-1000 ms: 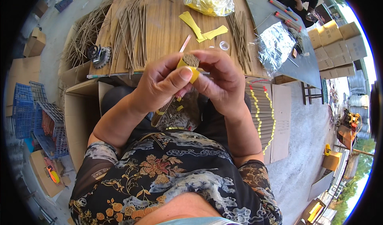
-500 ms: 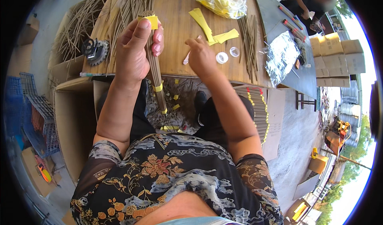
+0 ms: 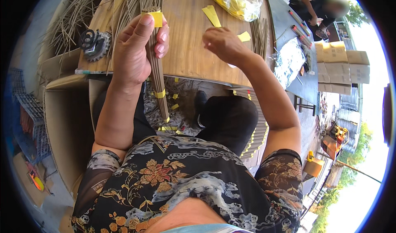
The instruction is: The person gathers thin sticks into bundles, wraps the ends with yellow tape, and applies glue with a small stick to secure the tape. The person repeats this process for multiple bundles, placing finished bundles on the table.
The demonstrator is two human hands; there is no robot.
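Note:
My left hand (image 3: pixel 134 47) is wrapped round a bundle of thin brown sticks (image 3: pixel 156 74), thumb pressed near its top. Yellow paper bands circle the bundle lower down, and a yellow paper piece (image 3: pixel 157 19) sits at its upper end beside my thumb. Over the wooden table, my right hand (image 3: pixel 225 45) has its fingers curled downward; whatever they may hold is hidden beneath them. Just beyond that hand lie yellow paper strips (image 3: pixel 211 15), partly covered by it. Another strip end (image 3: pixel 244 36) shows to the right of the knuckles.
Loose sticks (image 3: pixel 136 2) spread across the table's (image 3: pixel 181 63) far left. A black toothed metal device (image 3: pixel 94 45) stands at its left edge. A plastic bag of yellow paper (image 3: pixel 239 2) lies at the back. Below are an open cardboard box (image 3: pixel 68 125) and banded bundles (image 3: pixel 258 130). A person (image 3: pixel 315 10) sits far right.
My right hand has moved right from beside the small white dishes, and now covers part of the yellow strips. My left hand still grips the bundle. The view has shifted slightly.

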